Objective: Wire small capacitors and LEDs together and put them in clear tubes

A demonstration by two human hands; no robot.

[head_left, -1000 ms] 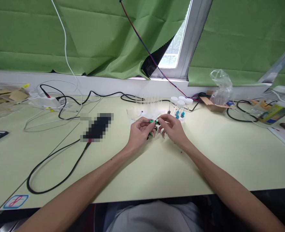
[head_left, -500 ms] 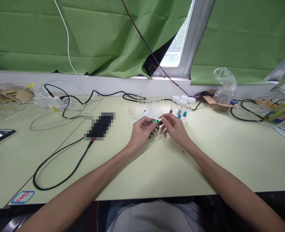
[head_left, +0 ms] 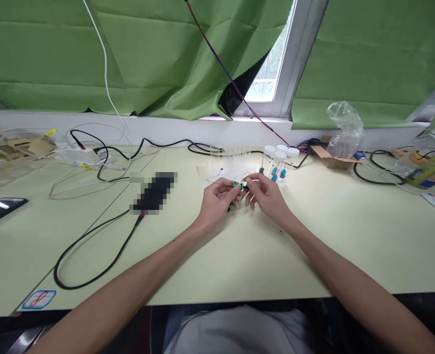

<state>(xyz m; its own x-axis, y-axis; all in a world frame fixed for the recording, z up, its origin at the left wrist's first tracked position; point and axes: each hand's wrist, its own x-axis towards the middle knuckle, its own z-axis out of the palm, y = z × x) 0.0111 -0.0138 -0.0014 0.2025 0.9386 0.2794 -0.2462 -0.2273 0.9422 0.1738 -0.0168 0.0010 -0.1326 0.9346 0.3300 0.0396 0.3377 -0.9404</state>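
Note:
Over the middle of the table, my left hand pinches a small green-and-black piece that looks beaded. Its exact kind is too small to make out. My right hand meets it from the other side, with thumb and forefinger closed at its black end. A thin wire runs out to the left above my left hand, near a small dark bead. Behind my hands stand a clear ribbed plastic holder and several clear containers with white lids, with blue pieces at them.
A blurred-out dark device with a black cable lies left. A phone rests at the far left, near a white power strip. Rightward are a cardboard box with a plastic bag and a labelled container.
The view has shifted very slightly. Both hands keep nearly the same pose around the green-and-black piece.

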